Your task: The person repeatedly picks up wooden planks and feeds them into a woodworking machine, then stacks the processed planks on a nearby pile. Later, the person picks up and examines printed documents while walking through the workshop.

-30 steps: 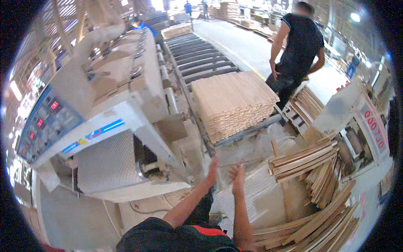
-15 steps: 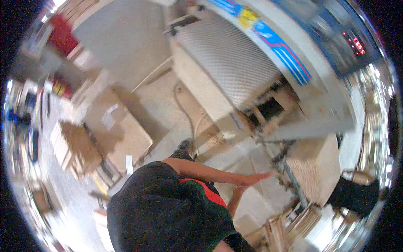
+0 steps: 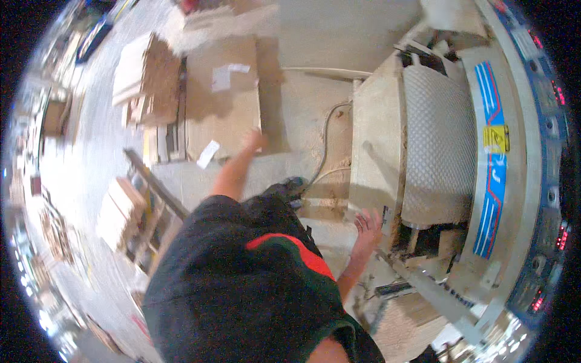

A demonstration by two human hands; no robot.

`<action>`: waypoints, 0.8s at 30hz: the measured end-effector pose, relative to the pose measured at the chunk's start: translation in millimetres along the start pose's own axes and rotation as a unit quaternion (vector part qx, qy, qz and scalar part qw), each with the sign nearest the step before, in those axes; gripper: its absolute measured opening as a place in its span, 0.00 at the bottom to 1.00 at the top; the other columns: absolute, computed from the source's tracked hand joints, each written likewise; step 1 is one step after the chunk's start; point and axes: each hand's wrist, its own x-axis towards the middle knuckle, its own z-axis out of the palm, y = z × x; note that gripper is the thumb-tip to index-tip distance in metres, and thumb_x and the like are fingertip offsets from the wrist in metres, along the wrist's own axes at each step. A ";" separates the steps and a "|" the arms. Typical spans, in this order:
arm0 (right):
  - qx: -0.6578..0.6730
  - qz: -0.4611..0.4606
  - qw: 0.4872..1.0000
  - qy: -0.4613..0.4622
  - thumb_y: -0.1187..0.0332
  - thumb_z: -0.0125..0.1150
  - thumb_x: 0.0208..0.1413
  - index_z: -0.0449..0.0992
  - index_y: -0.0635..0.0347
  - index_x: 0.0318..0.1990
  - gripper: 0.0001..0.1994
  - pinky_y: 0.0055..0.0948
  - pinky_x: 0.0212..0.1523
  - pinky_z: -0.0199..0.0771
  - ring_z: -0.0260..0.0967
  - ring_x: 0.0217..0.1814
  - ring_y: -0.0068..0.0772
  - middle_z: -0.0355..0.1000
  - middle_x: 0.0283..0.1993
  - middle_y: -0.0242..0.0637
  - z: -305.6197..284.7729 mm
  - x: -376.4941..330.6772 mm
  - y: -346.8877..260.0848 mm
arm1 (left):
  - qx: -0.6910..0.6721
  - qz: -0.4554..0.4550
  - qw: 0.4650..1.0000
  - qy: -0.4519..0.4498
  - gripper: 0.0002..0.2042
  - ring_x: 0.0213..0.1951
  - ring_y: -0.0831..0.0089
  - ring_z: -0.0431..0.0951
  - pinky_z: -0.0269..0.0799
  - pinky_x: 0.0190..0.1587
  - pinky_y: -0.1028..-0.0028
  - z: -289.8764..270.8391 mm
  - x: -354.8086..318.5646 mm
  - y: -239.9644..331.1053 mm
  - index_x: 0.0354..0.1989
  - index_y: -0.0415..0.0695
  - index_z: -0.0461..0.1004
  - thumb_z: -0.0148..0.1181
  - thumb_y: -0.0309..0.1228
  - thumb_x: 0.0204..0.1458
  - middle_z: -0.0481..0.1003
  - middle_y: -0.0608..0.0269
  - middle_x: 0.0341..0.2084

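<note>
While the right hand [image 3: 368, 222] hangs spread and empty just beside the machine's dusty side panel [image 3: 374, 145], the left hand [image 3: 254, 140], blurred so I cannot tell its grip, reaches away from that panel toward the cardboard box [image 3: 221, 97].

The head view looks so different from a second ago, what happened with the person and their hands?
The person turned away from the stacked wooden strips; the view has swung round to dusty floor. The left hand moved out toward the flat brown cardboard box, the right hand toward the beige machine housing. Both hands were empty and open before and remain so; the machine stands where it was.
</note>
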 end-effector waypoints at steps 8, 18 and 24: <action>-0.172 0.066 0.972 -0.144 0.64 0.57 0.54 0.72 0.61 0.49 0.17 0.24 0.39 0.69 0.71 0.39 0.27 0.71 0.45 0.36 137.5 111.7 59.4 | -0.253 -0.116 0.937 0.212 0.22 0.44 0.53 0.74 0.67 0.48 0.63 26.5 -94.3 -340.6 0.44 0.41 0.74 0.58 0.46 0.46 0.75 0.45 0.37; -0.531 0.035 0.722 -0.442 0.61 0.63 0.49 0.74 0.60 0.46 0.18 0.26 0.45 0.68 0.71 0.42 0.26 0.75 0.41 0.39 404.2 300.8 191.3 | -0.497 -0.491 0.715 0.004 0.19 0.24 0.62 0.77 0.72 0.24 0.67 192.2 -142.2 -301.4 0.38 0.37 0.75 0.56 0.42 0.47 0.76 0.53 0.22; -0.676 -0.048 0.581 -0.451 0.64 0.63 0.48 0.76 0.58 0.35 0.10 0.27 0.38 0.70 0.72 0.35 0.26 0.75 0.32 0.36 541.6 497.5 367.2 | -0.687 -0.224 0.688 0.069 0.17 0.44 0.67 0.74 0.66 0.49 0.70 18.5 50.6 -203.1 0.48 0.36 0.69 0.54 0.35 0.53 0.75 0.51 0.38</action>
